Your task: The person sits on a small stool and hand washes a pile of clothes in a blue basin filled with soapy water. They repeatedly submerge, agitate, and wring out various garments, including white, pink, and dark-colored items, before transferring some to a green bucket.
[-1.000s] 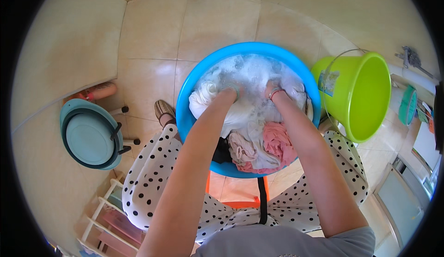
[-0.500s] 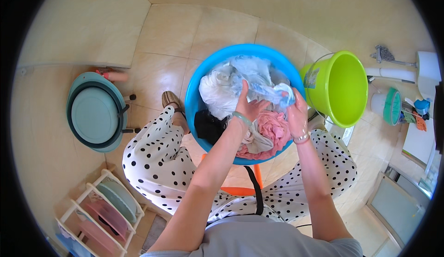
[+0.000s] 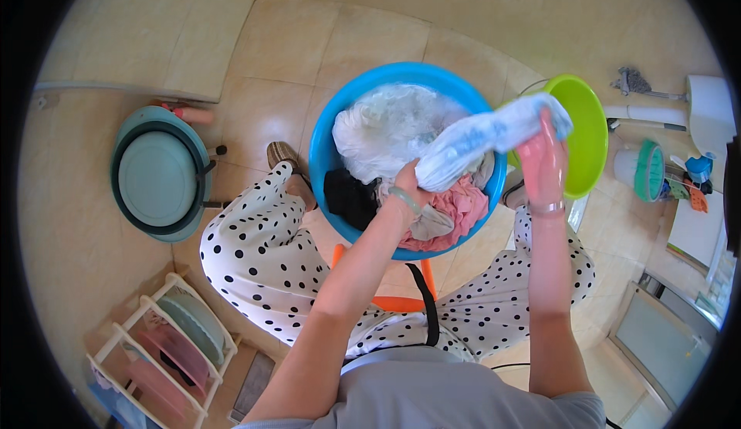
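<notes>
You have one white-and-blue cloth (image 3: 482, 142) stretched between your hands, above the right side of the blue tub (image 3: 319, 168) and reaching across in front of the green bucket (image 3: 588, 139). Your left hand (image 3: 414, 184) is closed on its lower end; your right hand (image 3: 543, 159) is closed at its upper end, though blur and fabric hide how tightly the fingers wrap. The cloth looks wet, so expect it to be soft and limp, heavier than when dry, and slick if suds cling to it. It isn't fragile; take it in bunched handfuls at both ends rather than by a thin edge.

Count one tub, one bucket and two hands on one cloth. Inside the tub are one black bundle (image 3: 350, 200), one pink bundle (image 3: 461, 206) and a white heap (image 3: 367, 139) whose separate pieces you can't count from here.
</notes>
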Motion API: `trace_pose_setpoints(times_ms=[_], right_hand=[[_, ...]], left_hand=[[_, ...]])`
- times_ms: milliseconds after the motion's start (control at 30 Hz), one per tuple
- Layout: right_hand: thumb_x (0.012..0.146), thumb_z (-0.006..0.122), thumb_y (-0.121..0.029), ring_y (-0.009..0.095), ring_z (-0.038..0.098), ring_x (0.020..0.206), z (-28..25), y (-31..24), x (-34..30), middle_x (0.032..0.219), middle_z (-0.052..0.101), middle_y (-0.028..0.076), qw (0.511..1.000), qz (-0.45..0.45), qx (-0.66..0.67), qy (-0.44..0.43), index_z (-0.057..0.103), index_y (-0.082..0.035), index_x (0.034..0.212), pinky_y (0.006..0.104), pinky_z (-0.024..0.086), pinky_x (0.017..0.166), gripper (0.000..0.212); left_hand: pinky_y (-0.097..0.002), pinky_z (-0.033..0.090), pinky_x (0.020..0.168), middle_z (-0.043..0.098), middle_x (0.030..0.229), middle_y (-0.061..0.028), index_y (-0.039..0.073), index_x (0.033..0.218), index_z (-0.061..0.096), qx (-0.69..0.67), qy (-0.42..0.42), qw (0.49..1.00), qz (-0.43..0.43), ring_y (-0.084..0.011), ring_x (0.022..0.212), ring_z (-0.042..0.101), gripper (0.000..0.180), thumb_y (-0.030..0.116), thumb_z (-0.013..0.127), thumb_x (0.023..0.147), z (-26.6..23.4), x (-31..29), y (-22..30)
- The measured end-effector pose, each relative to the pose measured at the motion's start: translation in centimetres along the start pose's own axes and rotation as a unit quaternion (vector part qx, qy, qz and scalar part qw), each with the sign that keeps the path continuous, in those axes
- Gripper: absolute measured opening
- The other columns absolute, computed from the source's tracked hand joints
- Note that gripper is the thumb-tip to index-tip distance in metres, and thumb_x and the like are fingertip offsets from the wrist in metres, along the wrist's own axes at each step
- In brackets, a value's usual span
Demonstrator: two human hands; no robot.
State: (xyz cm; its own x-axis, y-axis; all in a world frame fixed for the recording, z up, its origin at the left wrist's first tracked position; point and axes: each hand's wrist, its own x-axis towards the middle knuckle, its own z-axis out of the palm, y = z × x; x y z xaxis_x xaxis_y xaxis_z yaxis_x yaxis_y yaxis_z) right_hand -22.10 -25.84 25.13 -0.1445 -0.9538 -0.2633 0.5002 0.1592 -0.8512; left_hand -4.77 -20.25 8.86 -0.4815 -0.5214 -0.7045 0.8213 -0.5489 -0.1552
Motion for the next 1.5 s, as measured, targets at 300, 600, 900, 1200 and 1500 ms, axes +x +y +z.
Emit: trace_pose_setpoints(times_ms=[300, 600, 900, 1200, 1500], right_hand=[[0.087, 0.065, -0.024, 0.023, 0.057, 0.108, -9.7, 15.5, 3.7, 0.12, 0.057, 0.012, 0.98, 0.154, -0.113, 0.061, 0.043, 0.0, 0.132, 0.0357, 0.046, 0.092, 0.056], [0.089, 0.054, -0.05, 0.027, 0.058, 0.106, -4.6, 13.6, 0.0, 0.116, 0.06, 0.015, 0.892, 0.388, 0.222, -0.066, 0.05, -0.001, 0.125, 0.0426, 0.047, 0.09, 0.061], [0.085, 0.06, -0.007, 0.021, 0.063, 0.094, -4.4, 11.5, 2.8, 0.099, 0.066, 0.011, 0.937, 0.184, -0.219, -0.198, 0.059, 0.003, 0.11, 0.0305, 0.048, 0.086, 0.026], [0.087, 0.058, -0.018, 0.03, 0.059, 0.097, 0.9, 9.9, -8.5, 0.103, 0.064, 0.011, 0.765, -0.126, -0.605, -0.182, 0.062, 0.0, 0.103, 0.0358, 0.045, 0.088, 0.024], [0.089, 0.059, -0.011, 0.023, 0.042, 0.126, -3.6, 9.4, -6.1, 0.137, 0.045, 0.012, 0.984, 0.01, -0.179, -0.018, 0.043, -0.002, 0.135, 0.0347, 0.032, 0.105, 0.049]], left_hand=[[-0.0473, 0.043, 0.097, 0.058, 0.124, -0.0087, 0.007, 0.125, 0.053, -0.078, -0.222, 0.968, -0.084, -0.0277, 0.113, 0.054, 0.042, 0.035, 0.045, 0.095, 1.4, -2.9, -1.9], [-0.0474, 0.045, 0.093, 0.059, 0.121, -0.0145, 0.003, 0.128, 0.048, -0.081, -0.216, 0.96, -0.156, -0.0317, 0.111, 0.056, 0.046, 0.032, 0.05, 0.093, -0.3, -6.5, -3.9], [-0.0458, 0.044, 0.095, 0.059, 0.121, -0.01, 0.011, 0.128, 0.05, 0.027, -0.002, 0.996, -0.086, -0.027, 0.11, 0.057, 0.042, 0.035, 0.049, 0.093, -3.2, -5.4, -5.4], [-0.0412, 0.043, 0.098, 0.057, 0.119, -0.0125, 0.007, 0.123, 0.052, -0.005, -0.134, 0.987, -0.091, -0.0263, 0.113, 0.054, 0.053, 0.049, 0.05, 0.092, -1.1, -4.5, -1.6], [-0.0385, 0.053, 0.082, 0.066, 0.102, -0.0114, 0.005, 0.112, 0.058, -0.238, -0.149, 0.942, -0.181, -0.0256, 0.092, 0.064, 0.035, 0.032, 0.051, 0.091, 1.4, -5.7, -2.0]])
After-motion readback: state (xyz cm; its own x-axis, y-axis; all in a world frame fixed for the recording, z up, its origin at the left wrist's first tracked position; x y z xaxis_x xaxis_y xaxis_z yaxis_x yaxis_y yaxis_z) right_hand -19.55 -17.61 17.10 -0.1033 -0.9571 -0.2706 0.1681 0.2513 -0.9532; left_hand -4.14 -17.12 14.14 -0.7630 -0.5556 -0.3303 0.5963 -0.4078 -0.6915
